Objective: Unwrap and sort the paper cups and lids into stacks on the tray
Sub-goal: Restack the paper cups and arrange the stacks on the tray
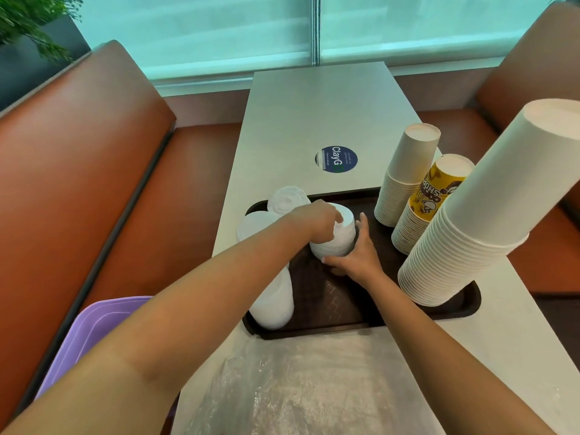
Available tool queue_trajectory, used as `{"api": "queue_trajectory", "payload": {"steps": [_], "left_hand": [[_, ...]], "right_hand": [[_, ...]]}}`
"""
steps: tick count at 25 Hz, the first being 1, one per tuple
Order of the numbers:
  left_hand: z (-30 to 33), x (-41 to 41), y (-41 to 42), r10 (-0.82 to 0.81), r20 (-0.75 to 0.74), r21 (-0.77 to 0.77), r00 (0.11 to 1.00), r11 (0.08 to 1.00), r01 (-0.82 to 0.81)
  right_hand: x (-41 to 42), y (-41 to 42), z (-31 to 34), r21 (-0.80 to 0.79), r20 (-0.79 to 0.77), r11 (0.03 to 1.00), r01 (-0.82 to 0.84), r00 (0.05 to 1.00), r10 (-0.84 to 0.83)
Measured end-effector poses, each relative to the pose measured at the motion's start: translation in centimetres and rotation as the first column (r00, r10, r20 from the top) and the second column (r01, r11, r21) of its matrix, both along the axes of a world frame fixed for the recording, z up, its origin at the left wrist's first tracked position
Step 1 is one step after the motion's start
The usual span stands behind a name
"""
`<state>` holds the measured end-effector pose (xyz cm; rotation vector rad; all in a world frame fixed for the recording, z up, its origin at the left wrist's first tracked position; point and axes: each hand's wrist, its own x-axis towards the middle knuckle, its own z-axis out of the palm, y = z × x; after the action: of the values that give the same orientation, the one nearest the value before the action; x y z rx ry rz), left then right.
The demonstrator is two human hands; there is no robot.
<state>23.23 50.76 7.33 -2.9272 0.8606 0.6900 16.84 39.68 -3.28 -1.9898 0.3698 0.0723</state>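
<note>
Both hands are steadying a short white plastic lid stack (334, 238), upright w/ axis vertical, mid dark brown tray (342, 309): left hand (317, 222) curling fingertips over its top, right hand (357, 255) cupping its near side, fingers spread.
</note>
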Motion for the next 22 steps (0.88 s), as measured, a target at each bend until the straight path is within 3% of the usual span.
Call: {"api": "queue_trajectory", "payload": {"steps": [5,13,22], "left_hand": [[0.1,0.2,0.2,-0.023,-0.007,-0.031,1.000,0.999,0.023],[-0.2,-0.5,0.3,-0.001,0.000,-0.051,1.000,0.999,0.001],[0.3,-1.1,0.2,-0.067,-0.098,0.161,0.993,0.983,0.082]], "right_hand": [[1.1,0.2,-0.9,-0.148,0.013,0.989,-0.021,1.000,0.023],[-1.5,-0.3,-0.3,-0.143,0.056,0.986,-0.086,0.994,0.095],[-2.4,0.6,-1.2,-0.346,-0.008,0.915,-0.208,0.976,0.219]]}}
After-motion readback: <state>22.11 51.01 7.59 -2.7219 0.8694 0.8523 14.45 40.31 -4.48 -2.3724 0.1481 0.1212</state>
